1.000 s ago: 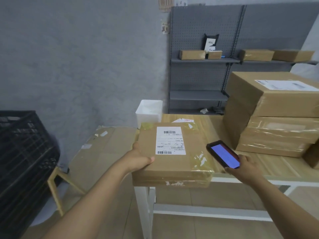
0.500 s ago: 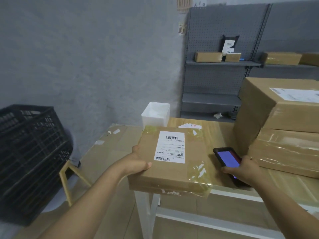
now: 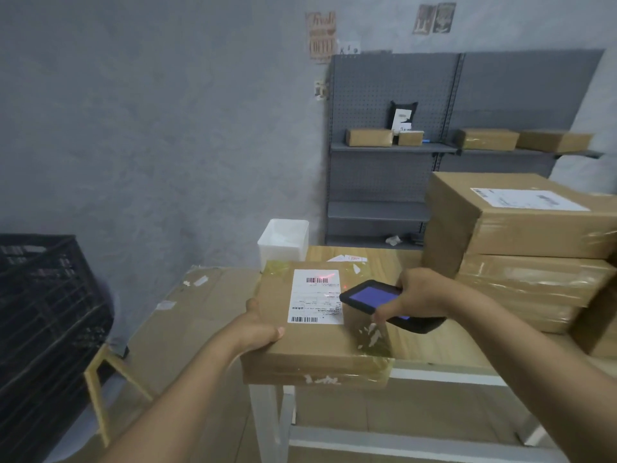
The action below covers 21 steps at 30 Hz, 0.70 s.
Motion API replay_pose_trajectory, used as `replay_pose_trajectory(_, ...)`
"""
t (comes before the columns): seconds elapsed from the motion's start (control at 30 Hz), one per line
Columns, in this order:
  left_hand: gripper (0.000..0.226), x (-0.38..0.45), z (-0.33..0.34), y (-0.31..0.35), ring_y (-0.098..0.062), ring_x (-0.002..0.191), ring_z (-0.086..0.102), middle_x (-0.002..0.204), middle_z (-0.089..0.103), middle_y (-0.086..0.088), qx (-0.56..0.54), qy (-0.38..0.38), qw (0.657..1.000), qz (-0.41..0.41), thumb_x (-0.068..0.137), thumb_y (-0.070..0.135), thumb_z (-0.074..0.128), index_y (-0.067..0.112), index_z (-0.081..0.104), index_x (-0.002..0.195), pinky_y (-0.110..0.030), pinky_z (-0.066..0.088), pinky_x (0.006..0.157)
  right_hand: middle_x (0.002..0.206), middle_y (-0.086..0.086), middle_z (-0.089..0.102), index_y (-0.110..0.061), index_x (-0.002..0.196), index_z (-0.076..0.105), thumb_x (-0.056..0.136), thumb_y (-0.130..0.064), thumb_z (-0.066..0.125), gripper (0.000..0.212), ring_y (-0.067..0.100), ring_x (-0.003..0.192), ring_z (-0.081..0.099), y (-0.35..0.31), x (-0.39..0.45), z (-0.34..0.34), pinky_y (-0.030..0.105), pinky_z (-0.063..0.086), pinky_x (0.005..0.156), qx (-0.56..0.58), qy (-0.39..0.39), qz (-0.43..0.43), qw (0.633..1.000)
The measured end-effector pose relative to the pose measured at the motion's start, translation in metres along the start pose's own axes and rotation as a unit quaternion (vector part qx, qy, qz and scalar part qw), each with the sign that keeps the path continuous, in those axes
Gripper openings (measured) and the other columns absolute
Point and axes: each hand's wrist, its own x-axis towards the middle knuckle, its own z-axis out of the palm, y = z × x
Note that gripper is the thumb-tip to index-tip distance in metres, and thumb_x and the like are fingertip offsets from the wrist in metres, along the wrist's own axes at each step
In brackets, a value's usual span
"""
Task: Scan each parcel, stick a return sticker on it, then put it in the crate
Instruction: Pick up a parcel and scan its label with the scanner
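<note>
Cardboard parcel [image 3: 320,332] in left hand [image 3: 258,330]

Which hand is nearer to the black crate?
Left. The left hand grips the parcel's left edge, toward the black crate; the right hand holds the scanner farther right.

1. The parcel [image 3: 320,322] lies on the desk [image 3: 434,345] at its near left corner.
2. A scanner [image 3: 377,300] hangs over the parcel's right side.
3. Stacked boxes [image 3: 521,248] stand on the desk to the right.
4. The crate [image 3: 43,315] sits far left.
</note>
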Motion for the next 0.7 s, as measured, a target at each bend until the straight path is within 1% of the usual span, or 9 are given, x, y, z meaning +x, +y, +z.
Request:
replay_pose_trajectory(0.07, 0.091, -0.001, 0.001, -0.002, -0.025, 0.119, 0.051, 0.135, 0.053, -0.005, -0.010, 0.001, 1.000, 0.007, 0.082, 0.035, 0.066, 0.016, 0.007, 0.149, -0.029, 0.038, 0.086, 0.081, -0.003, 0.061, -0.021, 0.084, 0.059, 0.037, -0.078, 0.067, 0.075, 0.012, 0.070, 0.061, -0.014, -0.007, -0.002, 0.023, 0.046, 0.055, -0.003, -0.010, 0.006, 1.000)
replay_pose_trajectory(0.1, 0.092, -0.001, 0.002, -0.003, -0.025, 0.119, 0.051, 0.135, 0.053, -0.005, -0.016, 0.002, 1.000, 0.012, 0.081, 0.034, 0.066, 0.016, 0.007, 0.149, -0.028, 0.038, 0.088, 0.080, -0.002, 0.061, -0.021, 0.082, 0.059, 0.039, -0.078, 0.066, 0.072, 0.012, 0.068, 0.060, -0.020, -0.010, -0.003, 0.022, 0.043, 0.054, -0.005, -0.016, 0.009, 1.000)
replay_pose_trajectory(0.2, 0.090, -0.004, 0.003, -0.006, -0.024, 0.119, 0.052, 0.133, 0.055, -0.004, -0.029, 0.005, 0.999, 0.024, 0.080, 0.032, 0.067, 0.015, 0.009, 0.147, -0.028, 0.039, 0.090, 0.079, -0.001, 0.060, -0.020, 0.081, 0.059, 0.048, -0.075, 0.069, 0.065, 0.012, 0.066, 0.058, -0.032, -0.017, -0.003, 0.022, 0.043, 0.055, -0.012, -0.025, 0.016, 0.999)
replay_pose_trajectory(0.27, 0.090, -0.006, 0.003, -0.007, -0.023, 0.117, 0.053, 0.131, 0.056, -0.004, -0.035, 0.004, 0.999, 0.033, 0.080, 0.032, 0.067, 0.014, 0.008, 0.146, -0.028, 0.040, 0.092, 0.078, -0.002, 0.059, -0.020, 0.079, 0.058, 0.050, -0.074, 0.070, 0.063, 0.011, 0.064, 0.057, -0.037, -0.020, -0.002, 0.021, 0.041, 0.053, -0.013, -0.016, 0.018, 1.000)
replay_pose_trajectory(0.37, 0.089, -0.007, 0.003, -0.006, -0.023, 0.119, 0.052, 0.135, 0.053, -0.005, -0.029, 0.006, 0.999, 0.045, 0.081, 0.032, 0.066, 0.012, 0.009, 0.147, -0.028, 0.041, 0.092, 0.077, -0.002, 0.058, -0.019, 0.079, 0.057, 0.049, -0.075, 0.069, 0.064, 0.011, 0.064, 0.057, -0.040, -0.024, -0.001, 0.022, 0.039, 0.051, -0.003, -0.009, 0.028, 1.000)
replay_pose_trajectory(0.5, 0.090, -0.008, 0.003, -0.004, -0.023, 0.121, 0.051, 0.136, 0.053, -0.006, -0.032, 0.007, 0.998, 0.048, 0.083, 0.030, 0.066, 0.009, 0.007, 0.147, -0.026, 0.040, 0.095, 0.078, -0.002, 0.059, -0.019, 0.082, 0.058, 0.044, -0.077, 0.066, 0.070, 0.012, 0.066, 0.058, -0.041, -0.025, -0.001, 0.023, 0.041, 0.052, 0.015, -0.008, 0.043, 0.999)
replay_pose_trajectory(0.6, 0.088, -0.008, 0.002, -0.004, -0.023, 0.121, 0.051, 0.135, 0.053, -0.006, -0.030, 0.009, 0.998, 0.049, 0.084, 0.030, 0.066, 0.008, 0.008, 0.146, -0.024, 0.037, 0.090, 0.078, -0.002, 0.061, -0.021, 0.082, 0.057, 0.036, -0.080, 0.063, 0.075, 0.011, 0.066, 0.060, -0.042, -0.024, -0.001, 0.022, 0.042, 0.051, 0.026, -0.010, 0.056, 0.998)
replay_pose_trajectory(0.67, 0.086, -0.007, 0.001, -0.004, -0.020, 0.113, 0.052, 0.133, 0.054, -0.004, -0.027, 0.004, 0.998, 0.051, 0.083, 0.031, 0.066, 0.009, 0.010, 0.145, -0.023, 0.037, 0.086, 0.079, -0.002, 0.062, -0.021, 0.082, 0.056, 0.033, -0.081, 0.062, 0.077, 0.012, 0.066, 0.060, -0.040, -0.021, 0.001, 0.023, 0.042, 0.051, 0.036, -0.006, 0.064, 0.997)
replay_pose_trajectory(0.7, 0.085, -0.007, 0.001, -0.004, -0.019, 0.108, 0.051, 0.130, 0.055, -0.003, -0.025, 0.001, 0.998, 0.052, 0.083, 0.031, 0.066, 0.010, 0.011, 0.144, -0.023, 0.037, 0.084, 0.079, -0.002, 0.061, -0.021, 0.082, 0.056, 0.036, -0.080, 0.063, 0.076, 0.012, 0.066, 0.060, -0.037, -0.019, 0.003, 0.023, 0.042, 0.050, 0.043, 0.000, 0.069, 0.997)
